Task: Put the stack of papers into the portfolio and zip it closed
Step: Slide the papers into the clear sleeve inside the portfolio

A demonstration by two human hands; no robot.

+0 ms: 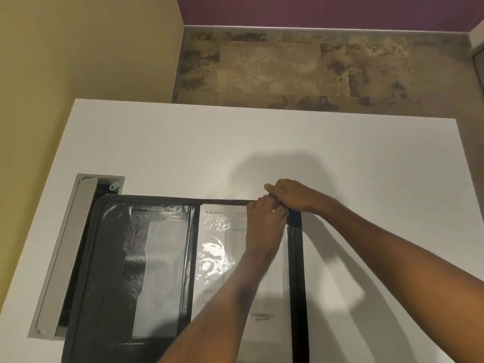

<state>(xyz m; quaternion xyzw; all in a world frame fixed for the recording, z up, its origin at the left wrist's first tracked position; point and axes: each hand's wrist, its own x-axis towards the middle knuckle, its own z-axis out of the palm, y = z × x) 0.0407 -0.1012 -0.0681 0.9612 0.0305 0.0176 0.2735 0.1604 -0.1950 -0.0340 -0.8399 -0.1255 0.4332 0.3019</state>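
A grey hatch (62,258) sat sunk in the white table (262,142) at the left. Partly overlapping it, the black portfolio (110,271) lay open and flat, with the stack of papers (217,258) under clear plastic on its right half. At the portfolio's far right corner, the left hand (264,226) gripped the border with curled fingers. The right hand (296,195), touching it, curled over the same corner.
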